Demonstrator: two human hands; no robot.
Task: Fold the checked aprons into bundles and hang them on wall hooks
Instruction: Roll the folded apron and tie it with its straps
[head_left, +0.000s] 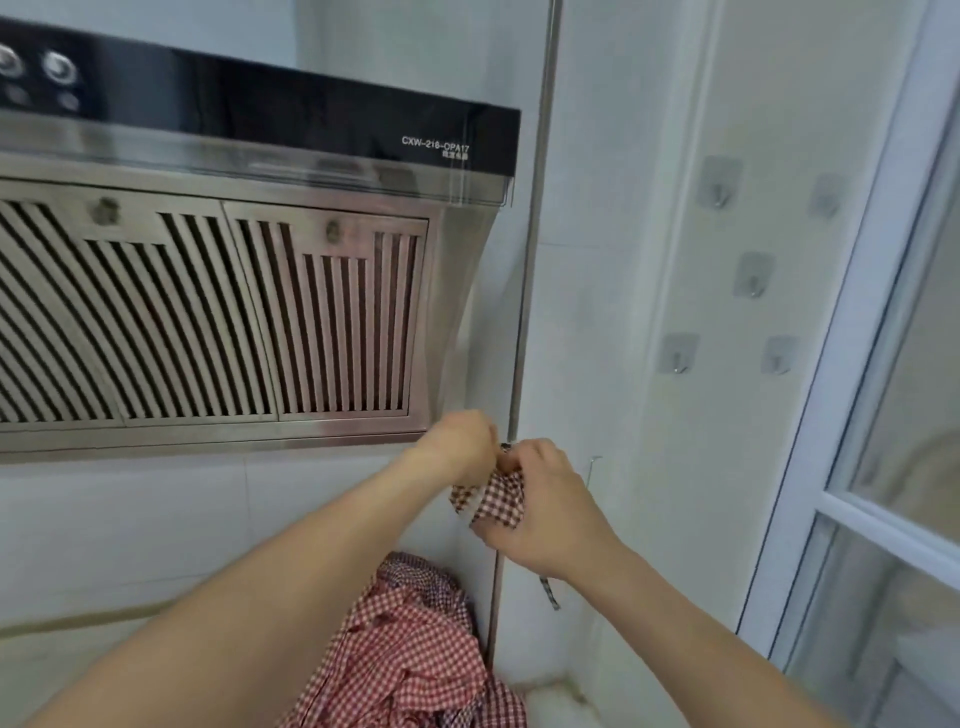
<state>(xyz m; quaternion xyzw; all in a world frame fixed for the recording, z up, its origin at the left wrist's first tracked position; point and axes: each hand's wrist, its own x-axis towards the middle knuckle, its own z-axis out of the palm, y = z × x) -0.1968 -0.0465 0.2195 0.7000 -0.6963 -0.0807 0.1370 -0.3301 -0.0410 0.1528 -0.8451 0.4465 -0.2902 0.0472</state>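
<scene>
A small bundle of dark red checked apron (491, 501) is held up in front of the white tiled wall, just below the range hood's right corner. My right hand (545, 512) wraps round the bundle from the right and below. My left hand (460, 447) pinches the bundle's top, fingers curled. A thin dark strap (550, 592) dangles beneath my right hand. Below lies a loose heap of red checked aprons (410, 649). Several clear adhesive wall hooks, such as one hook (719, 187) and another hook (675, 356), sit bare on the wall to the right.
A steel range hood (218, 312) with a black top panel fills the left. A vertical metal pipe (530, 270) runs down beside it. A white-framed glass door (883, 415) stands at the right. A small wire hook (592, 462) sticks out near my right hand.
</scene>
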